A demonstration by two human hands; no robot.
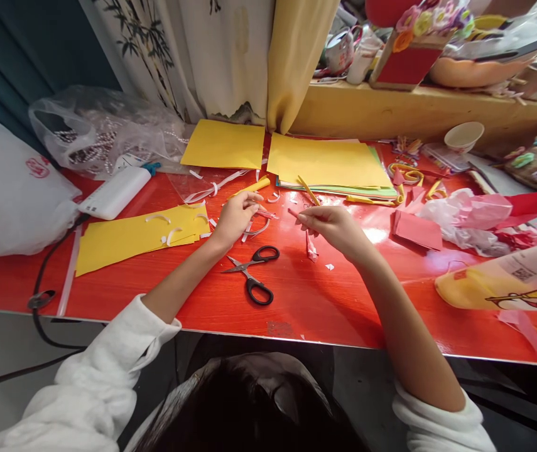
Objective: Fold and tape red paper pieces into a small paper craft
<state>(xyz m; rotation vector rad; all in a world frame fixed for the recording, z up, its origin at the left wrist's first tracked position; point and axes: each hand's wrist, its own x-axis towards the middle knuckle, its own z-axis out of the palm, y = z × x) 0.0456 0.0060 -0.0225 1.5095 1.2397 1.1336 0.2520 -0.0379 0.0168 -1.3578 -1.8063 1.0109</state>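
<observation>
My left hand (238, 218) is low over the table, its fingers apart and curved beside small pink scraps (266, 214); whether it touches them is unclear. My right hand (331, 229) pinches a thin pink paper piece (292, 213), whose end sticks out to the left of the fingertips. Just below those fingers is a crumpled pink-and-white twist (312, 250). Black-handled scissors (245, 269) lie partly open on the table between my forearms. A yellow rolled paper (257, 184) rests beyond my left hand, and a narrow yellow strip (308, 189) beyond my right.
Yellow sheets (223, 144) and a stack of coloured paper (327, 162) lie at the back of the red table (296, 314). Cut yellow paper (141, 237) and a white power bank (116, 191) are leftward. Rightward are red paper squares (417, 230), pink tissue (478, 210) and a printed cup (504, 279).
</observation>
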